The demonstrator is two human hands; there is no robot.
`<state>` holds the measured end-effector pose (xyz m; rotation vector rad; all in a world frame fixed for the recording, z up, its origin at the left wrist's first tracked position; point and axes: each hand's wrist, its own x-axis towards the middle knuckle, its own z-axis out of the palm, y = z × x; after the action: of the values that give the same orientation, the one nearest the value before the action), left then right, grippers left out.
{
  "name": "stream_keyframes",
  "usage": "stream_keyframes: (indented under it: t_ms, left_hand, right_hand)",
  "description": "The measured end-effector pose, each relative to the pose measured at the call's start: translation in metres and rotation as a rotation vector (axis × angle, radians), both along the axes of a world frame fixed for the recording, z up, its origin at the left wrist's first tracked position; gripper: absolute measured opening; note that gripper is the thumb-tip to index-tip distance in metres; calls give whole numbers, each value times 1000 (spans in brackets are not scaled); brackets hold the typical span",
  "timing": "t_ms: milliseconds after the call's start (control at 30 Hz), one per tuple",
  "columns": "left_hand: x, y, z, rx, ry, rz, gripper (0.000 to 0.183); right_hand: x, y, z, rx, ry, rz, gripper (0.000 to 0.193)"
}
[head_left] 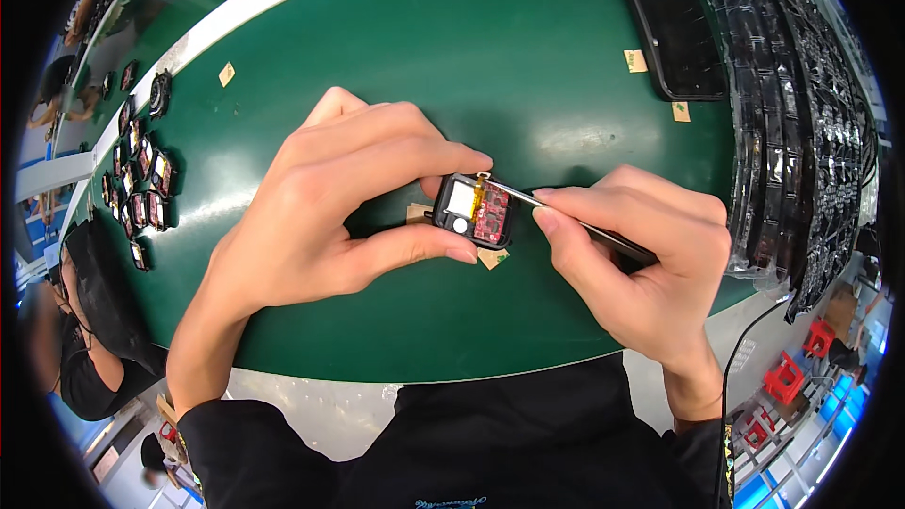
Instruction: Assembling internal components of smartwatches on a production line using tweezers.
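Head view: left hand (325,188) pinches a device (490,212), right hand (669,254) a slim tool (617,243); shirt (514,434) bears blue script (451,502).

Device (476,211) between left hand (330,184), right hand (650,254); trays (787,104) farther right.

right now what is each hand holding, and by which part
Left hand holds the small black device by opposite edges; right hand, the slim tool by its shaft.

A slim tool (518,194) overlies an open casing (441,206) (red board (493,213) inside).
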<state>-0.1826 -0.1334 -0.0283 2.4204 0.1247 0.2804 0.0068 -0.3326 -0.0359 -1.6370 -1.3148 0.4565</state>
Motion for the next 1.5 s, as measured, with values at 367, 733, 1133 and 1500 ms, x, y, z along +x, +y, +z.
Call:
stream_keyframes:
  t_ms: [367, 733, 1133, 1500]
  left_hand:
    - [3, -3, 2, 34, 3, 53, 64]
    - [2, 11, 3, 2, 31, -35, 66]
    - [3, 17, 3, -9, 36, -108, 66]
    - [5, 10, 7, 54, 60, -156, 59]
  right_hand:
    - [-3, -4, -2, 66, -186, -29, 31]
    - [-2, -2, -5, 118, -143, 21, 29]
    - [2, -4, 2, -4, -90, 62, 23]
    - [0, -7, -3, 29, -82, 56, 24]
